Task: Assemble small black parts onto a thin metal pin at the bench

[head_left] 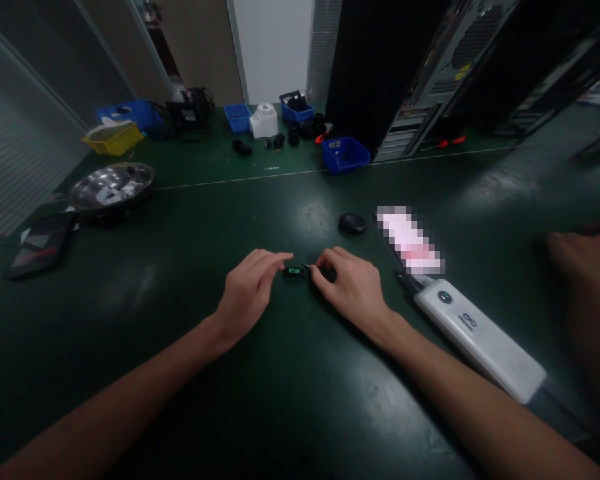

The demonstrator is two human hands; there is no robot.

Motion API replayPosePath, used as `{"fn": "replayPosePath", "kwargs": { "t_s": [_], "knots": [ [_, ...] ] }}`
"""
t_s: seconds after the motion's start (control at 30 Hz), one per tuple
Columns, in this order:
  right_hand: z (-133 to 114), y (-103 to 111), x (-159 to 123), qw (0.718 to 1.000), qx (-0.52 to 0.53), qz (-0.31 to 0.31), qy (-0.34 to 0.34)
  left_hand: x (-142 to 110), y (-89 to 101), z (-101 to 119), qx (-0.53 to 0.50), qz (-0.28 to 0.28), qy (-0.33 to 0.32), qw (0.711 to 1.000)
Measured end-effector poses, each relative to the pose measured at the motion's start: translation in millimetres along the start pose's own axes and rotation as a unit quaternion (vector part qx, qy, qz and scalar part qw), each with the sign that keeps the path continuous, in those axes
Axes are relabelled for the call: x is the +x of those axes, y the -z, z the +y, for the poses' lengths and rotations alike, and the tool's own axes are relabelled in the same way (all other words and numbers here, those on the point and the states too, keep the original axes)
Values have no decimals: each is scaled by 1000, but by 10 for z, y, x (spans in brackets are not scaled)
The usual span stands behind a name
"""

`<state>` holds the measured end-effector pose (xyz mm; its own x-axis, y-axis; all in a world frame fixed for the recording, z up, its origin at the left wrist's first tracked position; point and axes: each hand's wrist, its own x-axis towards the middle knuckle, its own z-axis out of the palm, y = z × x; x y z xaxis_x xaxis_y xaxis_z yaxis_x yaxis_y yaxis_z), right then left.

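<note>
A small black device with a lit green display (294, 272) lies on the dark green table between my hands. My left hand (247, 290) is at its left end, the index finger stretched out just above it and a fingertip at its edge; I cannot tell whether that fingertip touches it. From the right, my right hand (353, 283) is closed in a pinch around a thin, pointed, light-coloured piece (305, 266). The tip of this piece points at the device's right end. Most of it is hidden by the fingers, so its kind does not show.
A black mouse (353, 223), a blurred-out phone-like screen (411, 240) and a white power strip (480, 337) lie to the right. Another person's hand (575, 257) is at the right edge. Behind are a metal bowl (113, 183) and a blue bin (345, 157).
</note>
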<state>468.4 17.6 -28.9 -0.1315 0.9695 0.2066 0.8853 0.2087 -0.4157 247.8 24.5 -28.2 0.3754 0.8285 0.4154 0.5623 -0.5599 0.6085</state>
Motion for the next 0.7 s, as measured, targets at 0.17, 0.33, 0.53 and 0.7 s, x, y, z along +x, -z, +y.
{"fn": "replayPosePath", "kwargs": {
  "t_s": [0.17, 0.33, 0.53, 0.7],
  "knots": [
    [-10, 21, 0, 1000, 0, -6, -4, 44, 20, -7, -51, -4, 124, 991],
    [-12, 17, 1, 1000, 4, -2, -6, 81, 13, -23, -59, 10, 142, 988],
    [3, -3, -3, 1000, 3, 0, -4, 94, 7, -60, -55, 3, 110, 992],
    [5, -8, -1, 1000, 15, 6, -4, 100, 9, -56, -71, -23, 116, 990]
  ]
}}
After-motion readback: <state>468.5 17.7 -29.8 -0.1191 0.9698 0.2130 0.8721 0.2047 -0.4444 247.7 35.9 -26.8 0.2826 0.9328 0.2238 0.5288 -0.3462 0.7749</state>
